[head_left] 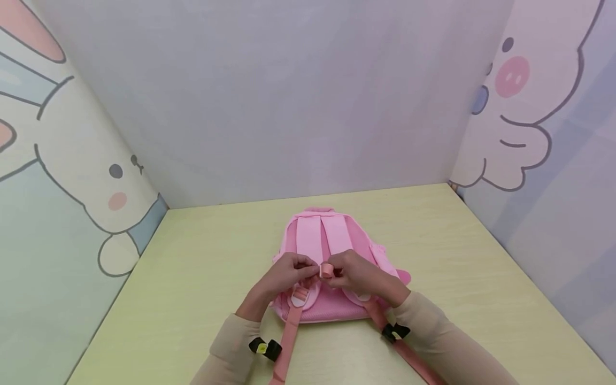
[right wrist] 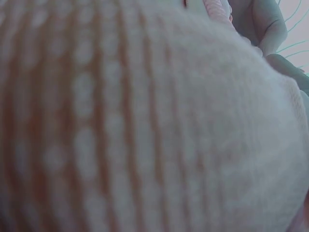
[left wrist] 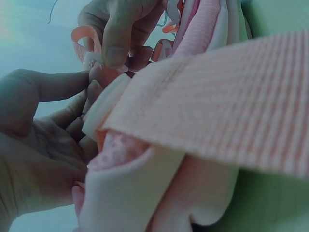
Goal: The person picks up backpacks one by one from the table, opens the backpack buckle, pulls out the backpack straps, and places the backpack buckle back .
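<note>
On my feed the left hand [head_left: 290,274] and right hand [head_left: 355,270] pinch the strap [head_left: 327,271] over the bag [head_left: 332,308], so I'd keep it flat and untwisted at the white buckle [left wrist: 91,58].

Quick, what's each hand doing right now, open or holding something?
Left hand: closed, pinching at the orange strap; exact hold partly hidden.
Right hand: closed, holding the orange strap by its looped end.
</note>
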The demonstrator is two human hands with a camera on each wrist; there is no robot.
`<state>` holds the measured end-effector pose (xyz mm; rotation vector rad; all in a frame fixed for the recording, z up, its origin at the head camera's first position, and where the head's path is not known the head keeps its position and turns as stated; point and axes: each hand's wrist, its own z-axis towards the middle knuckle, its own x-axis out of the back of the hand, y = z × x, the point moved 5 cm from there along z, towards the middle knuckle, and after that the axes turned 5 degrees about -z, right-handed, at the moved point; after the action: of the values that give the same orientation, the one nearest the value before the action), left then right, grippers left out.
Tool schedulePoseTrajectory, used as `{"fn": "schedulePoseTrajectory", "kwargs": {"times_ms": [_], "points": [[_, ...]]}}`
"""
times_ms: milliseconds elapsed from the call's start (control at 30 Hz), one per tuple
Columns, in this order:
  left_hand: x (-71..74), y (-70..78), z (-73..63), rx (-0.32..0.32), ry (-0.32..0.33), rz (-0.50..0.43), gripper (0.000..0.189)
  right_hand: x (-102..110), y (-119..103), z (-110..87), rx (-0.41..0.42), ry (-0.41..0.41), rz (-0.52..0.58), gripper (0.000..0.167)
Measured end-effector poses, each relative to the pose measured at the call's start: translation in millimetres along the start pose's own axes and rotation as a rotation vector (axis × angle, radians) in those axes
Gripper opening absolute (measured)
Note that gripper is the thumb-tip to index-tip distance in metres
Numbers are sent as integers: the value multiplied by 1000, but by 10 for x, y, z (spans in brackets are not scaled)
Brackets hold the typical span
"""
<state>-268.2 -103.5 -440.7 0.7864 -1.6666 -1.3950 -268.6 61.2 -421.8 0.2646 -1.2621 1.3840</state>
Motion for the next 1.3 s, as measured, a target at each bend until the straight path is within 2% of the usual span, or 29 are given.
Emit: {"fn": "schedulePoseTrajectory", "kwargs": {"times_ms": [267,600,767,1033,1200,1300], "points": [[12,-22,10,24,27,-11,19,-3,6,10,13,-11,2,18],[-5,-9,12,-23,45,-48,16,-23,37,0,42,0,-5,15],[-26,-14,19,-35,53,-36,15,-23,12,0,60,-13,-76,9],[-46,-29,19,7,73,31,16,-45,-35,14,65,-62,-223,21],[-59,-2,17,-12,75,46,15,-47,-22,12,48,-47,-203,11],[-61,22,12,-35,63,52,14,-41,-13,13,32,-42,-155,15]]}}
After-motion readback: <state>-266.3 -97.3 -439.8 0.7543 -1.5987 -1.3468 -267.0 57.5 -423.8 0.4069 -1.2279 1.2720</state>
